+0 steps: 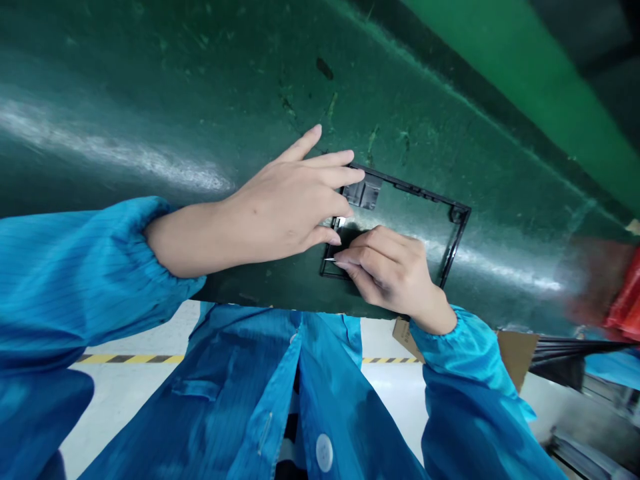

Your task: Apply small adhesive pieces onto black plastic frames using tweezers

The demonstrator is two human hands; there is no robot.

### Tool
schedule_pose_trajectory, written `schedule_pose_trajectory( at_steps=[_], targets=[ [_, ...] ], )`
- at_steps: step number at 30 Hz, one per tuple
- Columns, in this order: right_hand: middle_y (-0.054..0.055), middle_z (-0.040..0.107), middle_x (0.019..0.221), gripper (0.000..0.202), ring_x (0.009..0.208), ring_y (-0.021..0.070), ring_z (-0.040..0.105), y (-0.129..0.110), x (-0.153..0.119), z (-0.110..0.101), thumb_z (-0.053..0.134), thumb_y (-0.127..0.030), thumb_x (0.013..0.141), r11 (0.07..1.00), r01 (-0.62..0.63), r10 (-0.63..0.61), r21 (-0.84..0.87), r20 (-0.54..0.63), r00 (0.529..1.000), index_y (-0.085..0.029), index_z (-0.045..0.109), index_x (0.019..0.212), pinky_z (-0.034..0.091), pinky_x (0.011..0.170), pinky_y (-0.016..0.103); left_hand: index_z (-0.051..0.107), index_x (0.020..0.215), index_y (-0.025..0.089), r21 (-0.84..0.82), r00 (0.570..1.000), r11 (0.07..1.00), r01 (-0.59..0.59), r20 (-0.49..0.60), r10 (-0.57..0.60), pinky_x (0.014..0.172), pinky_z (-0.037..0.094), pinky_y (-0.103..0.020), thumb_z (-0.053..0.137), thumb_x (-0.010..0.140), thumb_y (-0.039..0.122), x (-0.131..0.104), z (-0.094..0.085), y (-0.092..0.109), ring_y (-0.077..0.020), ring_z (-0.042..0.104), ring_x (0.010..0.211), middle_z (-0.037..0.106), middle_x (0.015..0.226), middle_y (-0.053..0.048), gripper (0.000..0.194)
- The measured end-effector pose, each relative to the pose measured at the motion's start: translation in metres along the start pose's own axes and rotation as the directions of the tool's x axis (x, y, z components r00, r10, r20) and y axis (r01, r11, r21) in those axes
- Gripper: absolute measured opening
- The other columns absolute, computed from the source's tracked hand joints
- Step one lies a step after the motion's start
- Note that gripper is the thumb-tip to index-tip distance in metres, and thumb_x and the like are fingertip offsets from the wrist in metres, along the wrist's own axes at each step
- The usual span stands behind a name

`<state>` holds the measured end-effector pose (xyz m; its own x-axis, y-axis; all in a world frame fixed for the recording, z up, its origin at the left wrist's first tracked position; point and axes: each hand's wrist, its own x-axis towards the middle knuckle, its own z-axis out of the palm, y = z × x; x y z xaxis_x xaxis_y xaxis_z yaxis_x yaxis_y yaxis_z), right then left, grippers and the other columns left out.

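Observation:
A thin black rectangular plastic frame (425, 192) lies flat on the green work surface in front of me. My left hand (295, 200) is spread over its left side, fingers stretched out, with the fingertips at its upper left corner and left edge. My right hand (387, 270) is closed in a pinch above the lower left part of the frame. From between its thumb and fingers a thin pale pointed piece (330, 259) sticks out toward the frame's left edge; most of it is hidden. A dark grey patch (364, 191) sits inside the frame's upper left corner.
The green table (150, 120) is scuffed and shiny. A raised bright green edge (515, 80) runs along its far right. Red material (627, 300) lies at the right end. Below the near edge are cardboard (517, 353) and a floor with yellow-black tape (130, 359).

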<state>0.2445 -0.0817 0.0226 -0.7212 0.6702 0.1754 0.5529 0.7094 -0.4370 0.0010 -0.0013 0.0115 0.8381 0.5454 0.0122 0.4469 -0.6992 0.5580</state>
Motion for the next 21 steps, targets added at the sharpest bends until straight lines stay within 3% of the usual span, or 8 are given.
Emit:
schedule_pose_trajectory(
  at_steps=[9, 21],
  targets=[
    [0.006, 0.073, 0.097, 0.015, 0.085, 0.0177, 0.065, 0.0006, -0.0003, 0.0004, 0.073, -0.022, 0.095, 1.0, 0.004, -0.005, -0.02, -0.029, 1.0, -0.018, 0.071, 0.11, 0.055, 0.071, 0.032, 0.077, 0.123, 0.018, 0.004, 0.999, 1.0, -0.031, -0.026, 0.031, 0.134, 0.012, -0.071, 0.066, 0.102, 0.031, -0.0009, 0.0004, -0.0005, -0.0381, 0.037, 0.16, 0.055, 0.16, -0.012, 0.027],
    [0.006, 0.073, 0.095, 0.008, 0.084, 0.0173, 0.064, -0.0018, -0.0002, 0.0024, 0.069, -0.016, 0.096, 1.0, 0.007, -0.007, -0.017, -0.027, 1.0, -0.017, 0.07, 0.104, 0.055, 0.071, 0.032, 0.078, 0.12, 0.018, 0.002, 0.998, 0.999, -0.048, -0.043, 0.048, 0.133, 0.012, -0.072, 0.068, 0.1, 0.03, -0.0009, 0.0025, -0.0032, -0.0395, 0.037, 0.16, 0.055, 0.16, -0.013, 0.025]
  ],
)
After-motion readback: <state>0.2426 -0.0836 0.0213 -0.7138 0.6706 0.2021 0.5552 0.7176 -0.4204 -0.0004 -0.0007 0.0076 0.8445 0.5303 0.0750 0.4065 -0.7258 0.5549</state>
